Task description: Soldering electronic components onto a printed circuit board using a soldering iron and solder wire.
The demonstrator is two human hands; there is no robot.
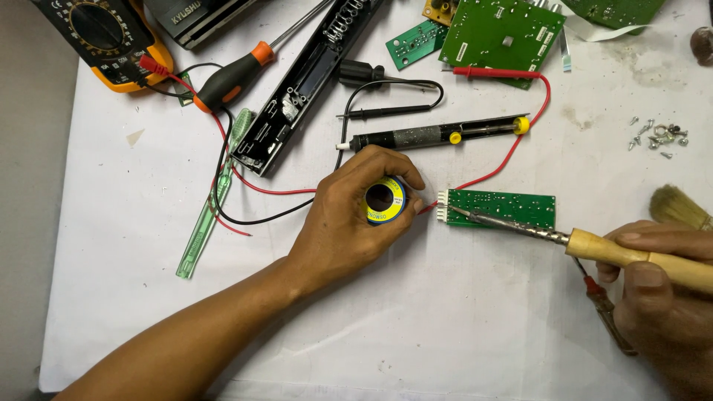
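My left hand [349,215] is closed around a small yellow and blue solder spool [385,200], just left of a narrow green circuit board [509,208]. The board has a white connector [443,206] at its left end. My right hand [657,286] grips the wooden handle of a soldering iron [594,245]. The iron's metal tip [454,211] rests on the board's left end, beside the connector. A red wire runs from that end toward the spool.
A black desoldering pump [438,134] lies above my left hand. A yellow multimeter [104,41], an orange-handled screwdriver [234,74], a long black casing [304,82], green boards [501,33], loose screws [657,137], a brush [679,208] and a green transparent tool [215,197] lie on the white sheet.
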